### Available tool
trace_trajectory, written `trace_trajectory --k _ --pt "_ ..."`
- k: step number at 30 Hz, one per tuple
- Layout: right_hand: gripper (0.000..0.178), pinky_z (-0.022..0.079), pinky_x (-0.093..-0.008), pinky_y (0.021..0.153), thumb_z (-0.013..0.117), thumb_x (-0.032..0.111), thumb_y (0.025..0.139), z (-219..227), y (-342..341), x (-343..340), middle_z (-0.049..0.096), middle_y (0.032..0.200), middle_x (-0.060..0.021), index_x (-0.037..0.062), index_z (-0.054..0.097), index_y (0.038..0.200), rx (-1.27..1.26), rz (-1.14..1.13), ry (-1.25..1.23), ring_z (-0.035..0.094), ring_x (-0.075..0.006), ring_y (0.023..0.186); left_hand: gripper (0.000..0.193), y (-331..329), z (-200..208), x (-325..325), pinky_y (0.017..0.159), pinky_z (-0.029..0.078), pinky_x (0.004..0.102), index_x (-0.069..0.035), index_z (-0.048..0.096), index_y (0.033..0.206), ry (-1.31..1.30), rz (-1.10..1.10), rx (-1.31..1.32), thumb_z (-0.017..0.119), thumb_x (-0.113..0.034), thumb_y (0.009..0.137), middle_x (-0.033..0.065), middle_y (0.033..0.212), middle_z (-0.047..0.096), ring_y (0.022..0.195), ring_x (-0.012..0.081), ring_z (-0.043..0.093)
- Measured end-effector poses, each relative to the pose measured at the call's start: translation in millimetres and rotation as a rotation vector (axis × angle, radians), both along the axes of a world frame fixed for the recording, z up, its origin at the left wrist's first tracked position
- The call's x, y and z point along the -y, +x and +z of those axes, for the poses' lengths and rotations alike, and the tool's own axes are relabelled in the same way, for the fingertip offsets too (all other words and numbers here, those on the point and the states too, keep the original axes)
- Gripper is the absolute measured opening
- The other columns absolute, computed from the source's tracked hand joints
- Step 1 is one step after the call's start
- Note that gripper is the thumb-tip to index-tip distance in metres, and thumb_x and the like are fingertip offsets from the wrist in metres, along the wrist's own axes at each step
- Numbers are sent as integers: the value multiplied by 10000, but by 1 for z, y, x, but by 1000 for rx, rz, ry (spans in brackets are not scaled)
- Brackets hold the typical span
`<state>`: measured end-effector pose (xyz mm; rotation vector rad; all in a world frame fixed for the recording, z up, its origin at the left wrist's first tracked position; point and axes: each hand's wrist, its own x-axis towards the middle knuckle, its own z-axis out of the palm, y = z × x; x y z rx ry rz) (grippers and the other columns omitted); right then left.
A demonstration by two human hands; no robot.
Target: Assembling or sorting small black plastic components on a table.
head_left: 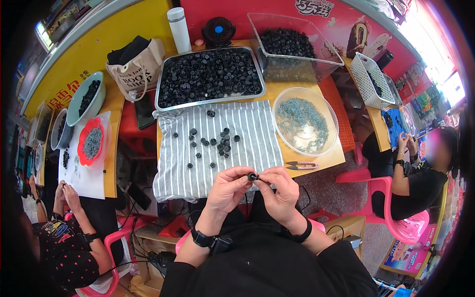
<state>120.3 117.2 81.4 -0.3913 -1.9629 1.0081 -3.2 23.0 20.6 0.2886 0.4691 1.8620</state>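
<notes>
A small black round part (253, 176), with a ring-like end, is pinched between the fingertips of both my hands, just past the near edge of a striped cloth. My left hand (226, 192) holds it from the left with thumb and forefinger. From the right, the thumb and forefinger of my right hand (280, 196) close on it; anything thin between those fingertips is too small to make out. Several loose black parts (224, 144) like it lie scattered on the grey-and-white striped cloth (170, 171) in front of me.
Beyond the cloth stands a metal tray (262, 92) heaped with black parts, beside a clear bin (292, 73) of more. To the right are a round tub (283, 140) of bluish thin pieces and thread snips (303, 166). Co-workers sit at tables on both sides.
</notes>
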Motion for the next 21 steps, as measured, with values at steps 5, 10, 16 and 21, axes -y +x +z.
trace_trajectory --k 5,10,16,21 --pt "166 518 -303 607 740 -77 755 -2 0 0 631 855 -132 -32 647 886 26 -7 96 641 -239 722 247 0 0 0 832 530 278 43 657 1141 12 11 -25 663 -15 901 126 1071 694 934 161 658" --pt "170 519 -309 608 740 -78 748 -1 -1 2 633 855 -131 -32 649 884 37 -12 132 640 -244 726 239 1 -2 1 854 533 281 47 660 1134 13 36 -47 657 5 899 134 1081 687 950 164 659" --pt "170 516 -313 607 746 -74 742 -4 -2 1 635 852 -124 -29 658 880 35 -15 136 637 -244 724 235 0 -2 1 861 537 301 57 660 1121 15 34 -38 661 -2 893 140 1096 670 964 193 663" --pt "176 508 -307 600 759 -62 729 -6 -3 1 637 844 -118 -28 665 874 42 -8 189 631 -240 713 231 1 -4 1 868 538 283 47 664 1128 31 34 -36 654 4 902 128 1095 677 969 173 656"
